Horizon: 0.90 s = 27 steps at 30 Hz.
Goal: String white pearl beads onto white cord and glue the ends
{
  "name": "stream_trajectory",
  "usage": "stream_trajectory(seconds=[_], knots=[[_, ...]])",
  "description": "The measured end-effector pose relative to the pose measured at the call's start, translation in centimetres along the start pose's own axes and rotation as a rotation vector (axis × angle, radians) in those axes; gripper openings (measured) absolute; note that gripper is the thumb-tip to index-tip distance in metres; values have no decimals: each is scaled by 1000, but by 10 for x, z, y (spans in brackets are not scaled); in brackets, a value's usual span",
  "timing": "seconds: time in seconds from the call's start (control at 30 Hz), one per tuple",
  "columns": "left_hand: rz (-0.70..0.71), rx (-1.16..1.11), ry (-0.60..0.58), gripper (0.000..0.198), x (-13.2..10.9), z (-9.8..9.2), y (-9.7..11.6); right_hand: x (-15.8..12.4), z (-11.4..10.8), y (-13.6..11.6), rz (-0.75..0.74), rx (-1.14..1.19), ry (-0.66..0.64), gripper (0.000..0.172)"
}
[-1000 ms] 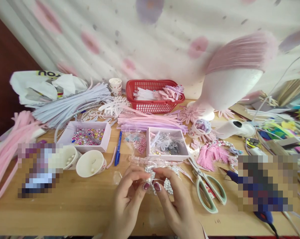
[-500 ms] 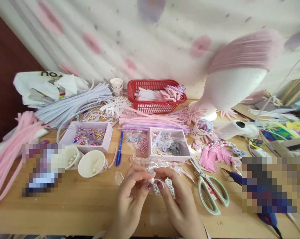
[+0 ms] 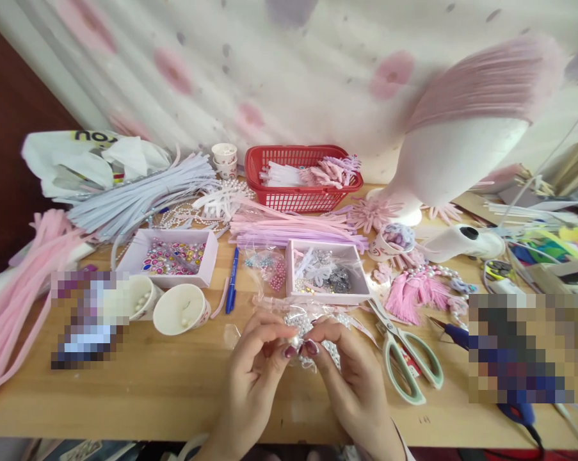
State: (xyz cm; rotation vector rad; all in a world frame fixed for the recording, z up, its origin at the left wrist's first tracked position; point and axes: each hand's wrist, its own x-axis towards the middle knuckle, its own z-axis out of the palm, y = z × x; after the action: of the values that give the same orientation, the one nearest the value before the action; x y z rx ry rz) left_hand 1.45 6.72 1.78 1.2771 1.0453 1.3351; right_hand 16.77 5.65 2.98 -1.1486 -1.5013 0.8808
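My left hand (image 3: 257,368) pinches a small white pearl bead (image 3: 294,341) between thumb and index finger, above the front middle of the table. Close beside it, my right hand (image 3: 344,365) has thumb and index fingertip pressed together near the bead; what lies between them is too small to make out. Beneath and behind my fingertips is a clear bag of silvery-white beads (image 3: 331,351), partly hidden by my hands. Green-handled scissors (image 3: 404,358) lie to the right of my right hand.
Paper cups (image 3: 180,310), a blue pen (image 3: 232,282) and a box of colourful gems (image 3: 173,256) stand left. Behind are a box of trinkets (image 3: 327,272), a red basket (image 3: 301,198) and pipe cleaners (image 3: 293,224). A mannequin head (image 3: 456,153) and glue gun (image 3: 516,410) are at right.
The camera view has shifted slightly. Both hands remain close together at the same spot, with the fingertips a little changed and the pearl bead more visible at my left fingertips.
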Motion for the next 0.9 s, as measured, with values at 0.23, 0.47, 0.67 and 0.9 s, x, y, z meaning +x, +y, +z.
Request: stream_trajectory(seconds=[0.23,0.47,0.67,0.9], knots=[[12,31,-51,18,0,-3,0,-2,-1,-1,-17,-54,-28,16],[33,17,-51,17,-2,-4,0,-7,-3,1,29,-48,-81,27],[42,29,-58,17,-2,-5,0,-3,-1,-3,32,0,-92,15],[40,37,-57,16,0,-6,1,-1,1,-5,1,-29,-85,13]])
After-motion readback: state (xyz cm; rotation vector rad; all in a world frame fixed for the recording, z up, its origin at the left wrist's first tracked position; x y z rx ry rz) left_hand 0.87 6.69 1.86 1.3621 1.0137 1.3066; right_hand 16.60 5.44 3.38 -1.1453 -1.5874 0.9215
